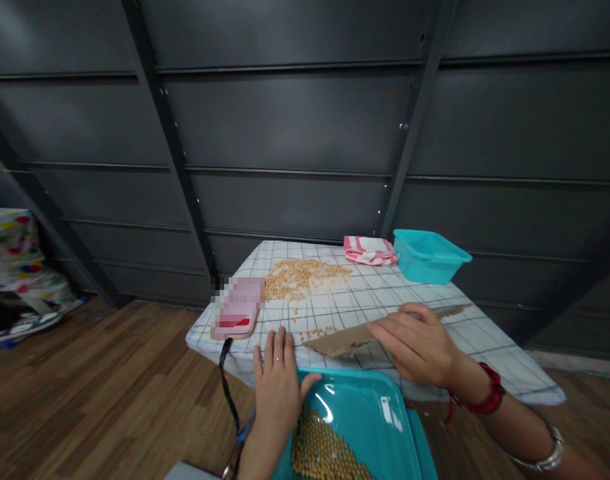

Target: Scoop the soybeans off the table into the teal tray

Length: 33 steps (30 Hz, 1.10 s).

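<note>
Currently we list, near to far: a teal tray at the near table edge, holding a bed of yellow grains in its near left part. Our left hand lies at its far left corner, fingers straight and close together on the checked cloth, thumb spread aside onto the tray rim. Our right hand, with a red bracelet at the wrist, is closed over the top edge of a cardboard strip standing on the cloth just beyond the tray. A few loose grains lie just left of the strip, and a larger grain pile sits farther back. Far right stand a teal tub and, beside it, a pink striped cloth. Left on the table is a pink case with a black strap hanging off the edge.
</note>
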{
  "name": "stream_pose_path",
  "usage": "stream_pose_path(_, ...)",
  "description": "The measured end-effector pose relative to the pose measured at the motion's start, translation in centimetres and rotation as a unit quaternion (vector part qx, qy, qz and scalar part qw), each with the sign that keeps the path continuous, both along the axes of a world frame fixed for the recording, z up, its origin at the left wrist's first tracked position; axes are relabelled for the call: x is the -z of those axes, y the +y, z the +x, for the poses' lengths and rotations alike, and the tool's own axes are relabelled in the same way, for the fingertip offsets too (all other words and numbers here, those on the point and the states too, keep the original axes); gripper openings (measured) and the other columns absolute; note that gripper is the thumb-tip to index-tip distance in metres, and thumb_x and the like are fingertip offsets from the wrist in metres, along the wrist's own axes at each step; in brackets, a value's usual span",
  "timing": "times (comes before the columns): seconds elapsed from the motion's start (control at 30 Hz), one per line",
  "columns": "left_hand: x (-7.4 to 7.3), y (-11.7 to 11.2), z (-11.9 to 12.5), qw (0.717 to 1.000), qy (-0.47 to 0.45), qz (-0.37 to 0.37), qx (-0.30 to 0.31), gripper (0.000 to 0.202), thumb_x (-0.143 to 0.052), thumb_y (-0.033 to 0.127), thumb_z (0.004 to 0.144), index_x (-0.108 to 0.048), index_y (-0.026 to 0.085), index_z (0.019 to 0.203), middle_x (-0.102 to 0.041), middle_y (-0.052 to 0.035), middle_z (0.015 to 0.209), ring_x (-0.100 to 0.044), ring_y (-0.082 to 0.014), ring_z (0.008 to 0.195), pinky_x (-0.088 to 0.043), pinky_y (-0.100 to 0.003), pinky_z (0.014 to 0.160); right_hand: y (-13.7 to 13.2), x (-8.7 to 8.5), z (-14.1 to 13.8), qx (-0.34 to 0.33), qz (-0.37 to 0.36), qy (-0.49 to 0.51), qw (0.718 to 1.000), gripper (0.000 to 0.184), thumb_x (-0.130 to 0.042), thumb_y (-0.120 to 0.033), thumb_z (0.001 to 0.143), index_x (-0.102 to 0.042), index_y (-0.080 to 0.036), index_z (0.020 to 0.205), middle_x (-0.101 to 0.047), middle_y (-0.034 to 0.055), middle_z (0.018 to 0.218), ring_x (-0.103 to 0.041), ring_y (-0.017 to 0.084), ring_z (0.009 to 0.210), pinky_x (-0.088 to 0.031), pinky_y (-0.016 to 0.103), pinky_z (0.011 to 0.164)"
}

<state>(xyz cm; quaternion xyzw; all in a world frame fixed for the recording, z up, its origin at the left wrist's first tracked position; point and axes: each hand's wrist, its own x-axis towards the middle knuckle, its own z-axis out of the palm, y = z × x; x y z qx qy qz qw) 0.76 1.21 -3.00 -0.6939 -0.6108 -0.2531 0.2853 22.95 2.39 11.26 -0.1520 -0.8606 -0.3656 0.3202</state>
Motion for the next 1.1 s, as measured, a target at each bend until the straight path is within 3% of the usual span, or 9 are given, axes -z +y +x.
stream_pose_path(0.17,-0.1,0.0,0.0,1.000,-0.011,-0.008,0.007,0.079,-0.024,0.069,0.071,-0.047,0.009,0.117,-0.051,-0.0175,0.121,-0.041,-0.0313,0.115,-0.027,-0.050,0.095,0.7,0.2,0.7,0.010,0.028,0.017,0.999,0.030,-0.036,-0.002,0.073,-0.053,-0.008,0.096,-0.062,0.0074,0.073,-0.050,0.015,0.066,-0.038,0.034,0.067)
stream_pose_path(0.47,-0.3,-0.1,0.1,1.000,-0.005,0.000,0.005,0.078,-0.023,0.068,0.072,-0.049,0.008,0.115,-0.052,-0.0170,0.120,-0.042,-0.0313,0.114,-0.029,-0.050,0.094,0.0,0.9,0.9,0.016,0.001,-0.002,1.000,0.028,-0.034,-0.004,0.074,-0.054,-0.010,0.093,-0.062,0.0055,0.072,-0.049,0.014,0.065,-0.036,0.033,0.068)
stream_pose_path(1.1,-0.3,0.0,0.0,1.000,-0.007,-0.014,0.003,0.079,-0.023,0.069,0.072,-0.048,0.008,0.116,-0.052,-0.0177,0.121,-0.042,-0.0311,0.114,-0.026,-0.050,0.096,1.0,0.5,0.5,-0.006,0.016,0.000,1.000,0.030,-0.034,-0.003,0.074,-0.055,-0.009,0.095,-0.061,0.0061,0.070,-0.050,0.015,0.067,-0.037,0.033,0.067)
